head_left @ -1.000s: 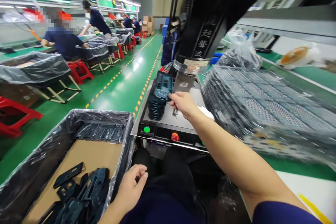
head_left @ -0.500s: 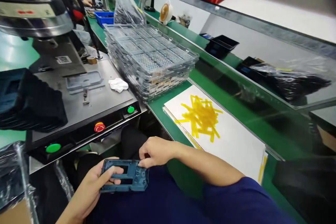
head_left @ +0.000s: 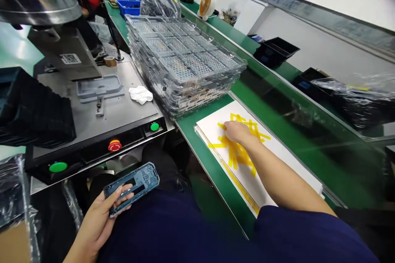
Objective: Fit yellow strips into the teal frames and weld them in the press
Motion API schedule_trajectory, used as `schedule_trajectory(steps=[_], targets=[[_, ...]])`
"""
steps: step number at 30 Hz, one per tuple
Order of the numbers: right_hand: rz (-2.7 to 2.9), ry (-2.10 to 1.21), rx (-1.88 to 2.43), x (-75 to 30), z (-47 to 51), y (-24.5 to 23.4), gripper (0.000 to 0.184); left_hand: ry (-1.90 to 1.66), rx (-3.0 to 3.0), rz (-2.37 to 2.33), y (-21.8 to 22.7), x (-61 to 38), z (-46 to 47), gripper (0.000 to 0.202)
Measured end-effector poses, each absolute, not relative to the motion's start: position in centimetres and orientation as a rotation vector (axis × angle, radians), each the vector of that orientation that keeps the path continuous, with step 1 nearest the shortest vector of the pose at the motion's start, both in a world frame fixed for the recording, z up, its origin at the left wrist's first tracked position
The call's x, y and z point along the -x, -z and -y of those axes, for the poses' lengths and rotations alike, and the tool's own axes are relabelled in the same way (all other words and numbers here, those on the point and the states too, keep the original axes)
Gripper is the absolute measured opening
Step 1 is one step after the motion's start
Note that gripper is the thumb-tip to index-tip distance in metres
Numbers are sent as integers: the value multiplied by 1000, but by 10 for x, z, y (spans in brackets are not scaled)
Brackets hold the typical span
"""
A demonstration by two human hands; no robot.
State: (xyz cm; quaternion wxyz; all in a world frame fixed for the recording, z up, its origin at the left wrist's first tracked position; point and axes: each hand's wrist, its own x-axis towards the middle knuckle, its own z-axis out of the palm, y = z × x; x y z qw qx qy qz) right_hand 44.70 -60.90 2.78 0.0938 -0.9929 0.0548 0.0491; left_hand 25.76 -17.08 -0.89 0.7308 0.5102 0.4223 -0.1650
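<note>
Left hand (head_left: 103,214) grips the housing (head_left: 146,178), apparently light, stiff; edges suit holding. Right hand (head_left: 240,132) is at limp-looking yellow strips (head_left: 235,154); closure indeterminable.

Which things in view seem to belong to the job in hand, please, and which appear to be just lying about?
Seem to belong:
dark blue casing, held in the left hand
yellow strips, under the right hand
white board, bearing the strips

Probably just lying about:
crumpled white wad
orange-and-white object
open black bin
</note>
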Motion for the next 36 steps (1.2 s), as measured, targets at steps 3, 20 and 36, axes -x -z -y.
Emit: schedule_trajectory(steps=[3, 20, 36], targets=[[-173, -153, 2943, -447, 609, -24, 31, 330, -1113, -938, 12, -253, 169, 23], [430, -475, 2020, -403, 440, -30, 33, 204, -747, -754, 21, -276, 172, 32], [851, -555, 1985, -364, 334, 7, 21, 217, -629, -689, 24, -271, 174, 30]])
